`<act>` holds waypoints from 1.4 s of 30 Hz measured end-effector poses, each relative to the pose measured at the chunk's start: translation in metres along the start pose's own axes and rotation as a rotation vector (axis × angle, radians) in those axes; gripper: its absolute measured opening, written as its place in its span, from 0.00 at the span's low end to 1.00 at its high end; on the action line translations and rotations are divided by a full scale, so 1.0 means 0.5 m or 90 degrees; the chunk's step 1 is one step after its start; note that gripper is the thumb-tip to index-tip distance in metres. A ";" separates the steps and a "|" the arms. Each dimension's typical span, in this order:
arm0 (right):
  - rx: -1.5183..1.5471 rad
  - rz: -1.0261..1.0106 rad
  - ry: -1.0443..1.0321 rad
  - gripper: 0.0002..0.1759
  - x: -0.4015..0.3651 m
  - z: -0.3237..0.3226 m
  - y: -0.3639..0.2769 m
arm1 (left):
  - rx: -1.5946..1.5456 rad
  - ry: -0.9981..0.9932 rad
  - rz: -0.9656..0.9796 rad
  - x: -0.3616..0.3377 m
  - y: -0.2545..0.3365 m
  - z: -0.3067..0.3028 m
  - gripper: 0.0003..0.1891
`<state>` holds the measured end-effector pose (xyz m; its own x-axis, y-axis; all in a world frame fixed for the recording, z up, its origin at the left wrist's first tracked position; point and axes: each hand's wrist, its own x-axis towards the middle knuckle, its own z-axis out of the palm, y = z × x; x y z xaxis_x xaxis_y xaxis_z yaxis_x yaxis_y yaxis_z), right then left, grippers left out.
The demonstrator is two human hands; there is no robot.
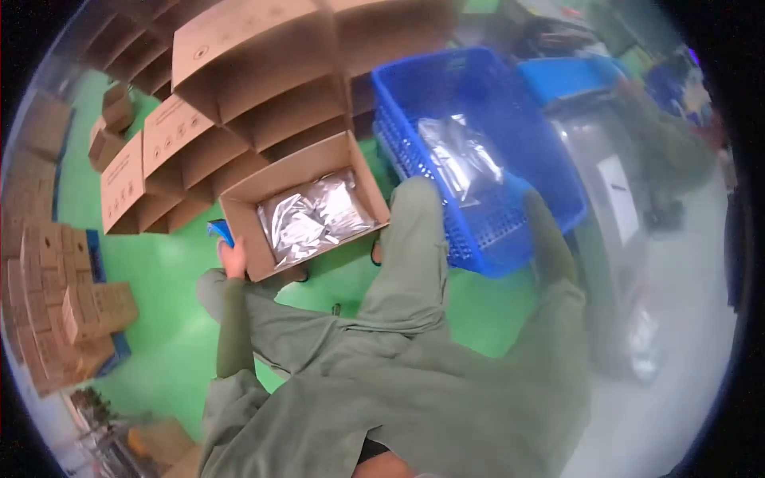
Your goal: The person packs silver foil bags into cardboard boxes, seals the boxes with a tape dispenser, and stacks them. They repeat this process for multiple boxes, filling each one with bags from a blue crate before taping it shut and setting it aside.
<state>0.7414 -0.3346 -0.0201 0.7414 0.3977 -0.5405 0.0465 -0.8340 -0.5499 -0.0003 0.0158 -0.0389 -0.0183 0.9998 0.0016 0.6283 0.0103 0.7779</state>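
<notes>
My left hand (pixel 233 259) is beside the left wall of an open cardboard box (pixel 366 177), its fingers closed around a small blue object (pixel 221 231) whose kind I cannot make out. Shiny silver foil packets (pixel 307 223) lie inside this box. To the right, my right hand (pixel 518 188) reaches into a blue plastic basket (pixel 500 248). It is blurred and looks blue, blending with the basket, so its fingers cannot be told apart. More silver packets (pixel 460 155) lie in the basket, just left of that hand.
Open cardboard cartons (pixel 263 60) are stacked behind the box. Closed cartons (pixel 56 279) stand at the left on the green floor (pixel 163 291). A grey surface (pixel 594 163) with a white paper (pixel 619 191) borders the basket's right side. My legs (pixel 406 263) are close below the box.
</notes>
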 end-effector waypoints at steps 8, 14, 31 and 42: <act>-0.011 -0.008 0.160 0.22 0.169 0.096 -0.043 | -0.146 -0.012 -0.130 -0.067 0.055 -0.022 0.18; 0.265 -0.104 0.135 0.20 0.115 0.093 -0.083 | -0.266 -0.049 -0.110 -0.033 0.027 -0.011 0.17; -0.269 -0.614 -0.076 0.27 -0.735 -0.127 -0.682 | -0.048 -0.044 -0.097 -0.010 0.017 0.006 0.23; -0.580 -0.939 -0.050 0.20 -0.647 0.341 -0.796 | -0.132 -0.013 -0.109 -0.031 0.057 0.001 0.23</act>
<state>0.3690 -0.0662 0.2649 -0.2988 0.9543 0.0015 0.9513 0.2980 -0.0785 0.0184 0.0005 -0.0172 -0.0931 0.9840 -0.1516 0.4444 0.1773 0.8781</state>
